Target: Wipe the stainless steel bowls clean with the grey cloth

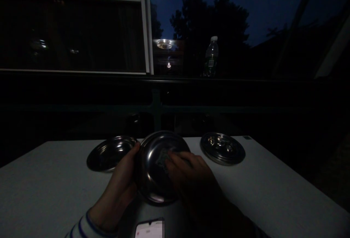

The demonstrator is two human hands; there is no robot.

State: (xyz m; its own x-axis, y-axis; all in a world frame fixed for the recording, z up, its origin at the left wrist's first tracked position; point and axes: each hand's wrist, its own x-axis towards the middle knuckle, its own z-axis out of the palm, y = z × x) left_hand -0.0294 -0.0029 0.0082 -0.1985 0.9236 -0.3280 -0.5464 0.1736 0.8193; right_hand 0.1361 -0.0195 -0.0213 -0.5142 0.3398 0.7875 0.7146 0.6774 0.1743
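A shiny metal plate [153,146] is tilted up over the table, its round face toward me. My left hand [125,179] grips its left rim, thumb on top and fingers behind. My right hand [188,172] lies over the right part of the plate, its fingers bent together and pressed to the surface. Under those fingertips shows a small greyish textured pad [162,157]; poor light hides its exact kind. Behind my left hand a second metal plate [105,154] rests on the table. At the right, stacked metal plates [222,148] lie flat.
The white table [273,194] ends at a dark window side. A phone [149,229] with a lit screen lies at the near edge, below the held plate. A clear plastic bottle [211,57] with a white cap stands on the sill [186,80]. The scene is very dim.
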